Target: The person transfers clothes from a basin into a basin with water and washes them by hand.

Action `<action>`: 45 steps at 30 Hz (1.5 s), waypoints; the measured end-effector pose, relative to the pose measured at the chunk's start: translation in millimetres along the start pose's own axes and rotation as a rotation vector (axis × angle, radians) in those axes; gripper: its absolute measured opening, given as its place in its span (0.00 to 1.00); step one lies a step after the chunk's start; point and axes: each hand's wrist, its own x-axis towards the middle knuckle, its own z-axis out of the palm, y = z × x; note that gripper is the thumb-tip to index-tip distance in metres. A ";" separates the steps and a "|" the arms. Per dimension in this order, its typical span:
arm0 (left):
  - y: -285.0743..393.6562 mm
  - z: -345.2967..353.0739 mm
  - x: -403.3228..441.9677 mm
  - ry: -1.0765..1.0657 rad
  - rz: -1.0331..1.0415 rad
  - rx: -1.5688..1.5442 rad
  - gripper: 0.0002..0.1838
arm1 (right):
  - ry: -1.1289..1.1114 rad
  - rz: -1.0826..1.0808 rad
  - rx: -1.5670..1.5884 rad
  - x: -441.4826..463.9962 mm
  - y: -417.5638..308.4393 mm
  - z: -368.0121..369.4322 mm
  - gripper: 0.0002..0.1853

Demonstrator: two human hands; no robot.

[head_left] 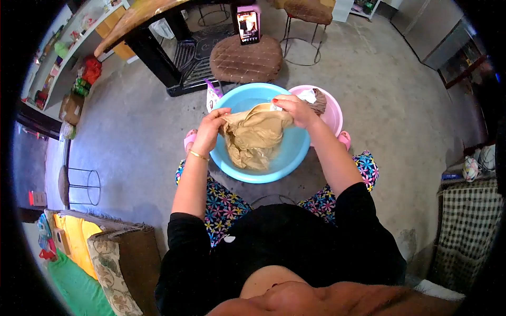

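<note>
A wet tan garment hangs between my hands, its lower part in the water of a light blue basin. My left hand grips the garment's upper left edge at the basin's left rim. At the upper right, my right hand pinches the garment's edge near a small white label. Folds hide what kind of garment it is. Partly behind my right hand stands a pink basin with a bunched brown cloth in it.
A purple and white packet stands by the blue basin's left rim. Beyond the basin, a phone is propped on a brown padded stool. A dark-legged table stands to the left, another stool farther back.
</note>
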 end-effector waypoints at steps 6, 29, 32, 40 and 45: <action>5.3 29.0 -13.3 -0.208 0.035 0.286 0.31 | 0.052 0.683 0.854 6.1 -34.7 17.8 0.12; 52.4 30.0 -10.3 -0.073 0.136 -0.041 0.09 | -0.314 0.746 0.031 -31.6 36.4 16.5 0.18; 73.7 34.6 -16.7 -0.049 0.205 -0.054 0.09 | -0.016 0.814 0.326 -19.5 2.6 4.0 0.16; 125.3 32.3 -29.0 0.010 0.291 -0.220 0.09 | 0.176 0.634 0.437 39.5 -72.8 -34.2 0.07; 164.6 37.9 -36.0 -0.039 0.396 -0.300 0.13 | 0.227 0.444 0.463 70.8 -125.6 -63.2 0.10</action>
